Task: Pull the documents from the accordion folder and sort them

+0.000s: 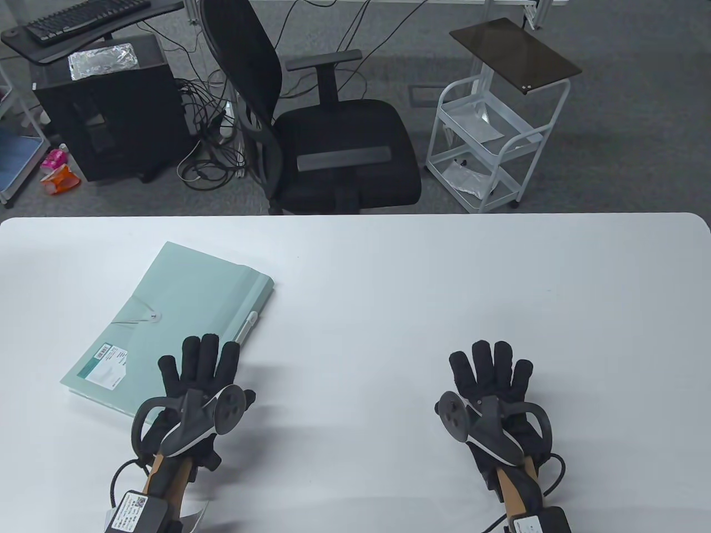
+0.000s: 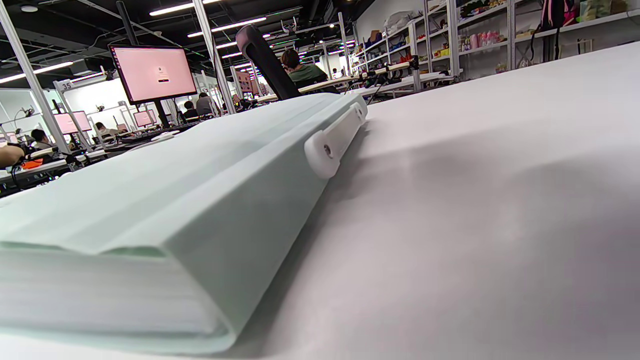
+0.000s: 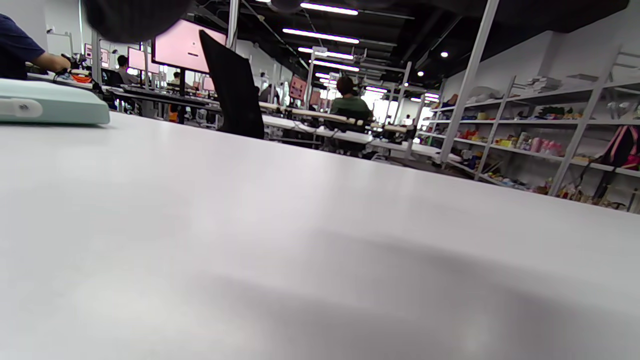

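A pale green accordion folder (image 1: 183,316) lies closed and slanted on the left part of the white table (image 1: 422,288), its flap held by a string and button (image 1: 154,317), with a white label (image 1: 108,363) near its front corner. My left hand (image 1: 197,369) lies flat and open at the folder's near right corner, fingers spread, overlapping its edge. My right hand (image 1: 491,369) lies flat and open on the bare table at the right, holding nothing. The left wrist view shows the folder's side (image 2: 210,200) and its white handle (image 2: 335,140) close up. The folder also shows far left in the right wrist view (image 3: 50,102).
Beyond the table's far edge stand a black office chair (image 1: 328,133), a white wire cart (image 1: 489,144) and a black computer case (image 1: 111,111) on the floor.
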The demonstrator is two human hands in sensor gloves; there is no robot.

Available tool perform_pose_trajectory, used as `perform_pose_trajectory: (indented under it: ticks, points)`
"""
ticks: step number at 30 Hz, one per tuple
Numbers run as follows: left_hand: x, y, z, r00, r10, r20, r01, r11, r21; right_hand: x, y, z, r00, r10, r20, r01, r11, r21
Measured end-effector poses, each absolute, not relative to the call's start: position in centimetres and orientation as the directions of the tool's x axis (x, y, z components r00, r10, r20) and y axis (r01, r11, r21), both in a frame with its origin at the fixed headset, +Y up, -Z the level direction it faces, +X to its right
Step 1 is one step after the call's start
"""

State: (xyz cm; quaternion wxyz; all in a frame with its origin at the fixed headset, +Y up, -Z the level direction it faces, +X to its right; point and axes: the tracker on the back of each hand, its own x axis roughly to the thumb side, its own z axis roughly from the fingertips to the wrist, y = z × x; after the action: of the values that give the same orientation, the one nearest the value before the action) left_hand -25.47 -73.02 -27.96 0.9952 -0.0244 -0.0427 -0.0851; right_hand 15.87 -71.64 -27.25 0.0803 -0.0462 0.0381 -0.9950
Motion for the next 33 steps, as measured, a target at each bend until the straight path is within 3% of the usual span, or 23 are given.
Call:
perform_pose_trajectory:
  ticks: [3, 5, 9, 13, 17, 19, 22, 26, 33]
  points:
    - [-26.3, -72.0, -28.4, 0.994, -0.095, 0.061, 0.097, 0.994, -0.039, 15.9, -71.6, -27.4, -0.984, -0.154, 0.087, 0.148, -0.986, -0.08]
    - [-27.4, -70.7, -29.1, 1.0, 0.026, 0.014, -0.025, 0.998, -0.055, 16.2, -71.5, -27.4, -0.986, -0.147, 0.075, 0.141, -0.987, -0.081]
    - [-31.4, -66.6, -30.8, 0.948, 0.279, -0.154, -0.29, 0.955, -0.06, 16.9, -71.0, -27.4, -0.991, -0.127, 0.037, 0.123, -0.988, -0.097]
    - [-35.7, -62.2, -32.6, 0.845, 0.446, -0.296, -0.468, 0.884, -0.002, 17.3, -70.6, -27.5, -0.994, -0.107, 0.015, 0.105, -0.989, -0.107]
    - [-38.8, -57.7, -34.0, 0.815, 0.422, -0.396, -0.406, 0.905, 0.128, 17.7, -70.5, -27.6, -0.995, -0.104, -0.008, 0.104, -0.989, -0.102]
    - [-40.0, -56.8, -35.0, 0.795, 0.428, -0.43, -0.416, 0.9, 0.128, 18.0, -70.4, -27.6, -0.994, -0.106, -0.028, 0.109, -0.989, -0.103]
    - [-41.6, -58.7, -36.7, 0.762, 0.422, -0.49, -0.457, 0.888, 0.055, 18.4, -70.3, -27.7, -0.994, -0.093, -0.049, 0.097, -0.99, -0.098]
    - [-43.4, -63.7, -38.9, 0.79, 0.286, -0.543, -0.374, 0.926, -0.055, 18.7, -70.5, -27.8, -0.993, -0.098, -0.066, 0.104, -0.991, -0.089]
    - [-46.2, -70.8, -40.0, 0.752, 0.128, -0.647, -0.336, 0.918, -0.209, 18.8, -71.0, -28.0, -0.99, -0.12, -0.078, 0.125, -0.99, -0.061]
